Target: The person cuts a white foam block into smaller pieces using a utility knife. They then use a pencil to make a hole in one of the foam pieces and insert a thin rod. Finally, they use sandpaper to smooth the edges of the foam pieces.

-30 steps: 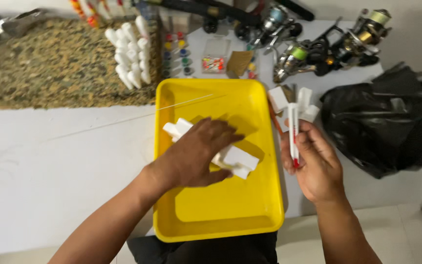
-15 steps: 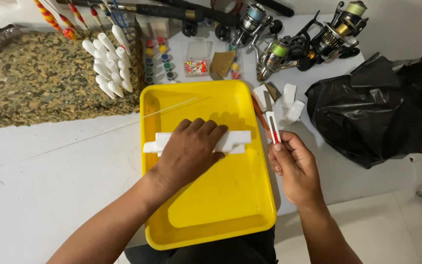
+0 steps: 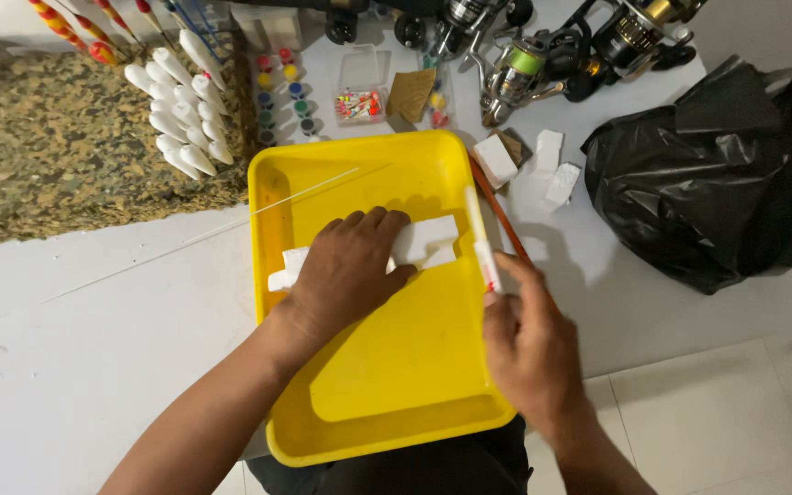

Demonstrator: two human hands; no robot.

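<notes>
We are pressing our left hand (image 3: 346,275) flat, fingers spread, on white foam blocks (image 3: 423,240) in the shallow yellow plastic tray (image 3: 387,385). Our right hand (image 3: 529,344) is pinching a thin white stick (image 3: 481,243) between its fingertips.

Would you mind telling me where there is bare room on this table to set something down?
The widest bare patch is the white table left of the yellow tray, below the speckled mat. A narrower strip lies between the tray and the black bag. The tray's near half is bare. The far edge is crowded with fishing reels, paint pots and white floats.
</notes>
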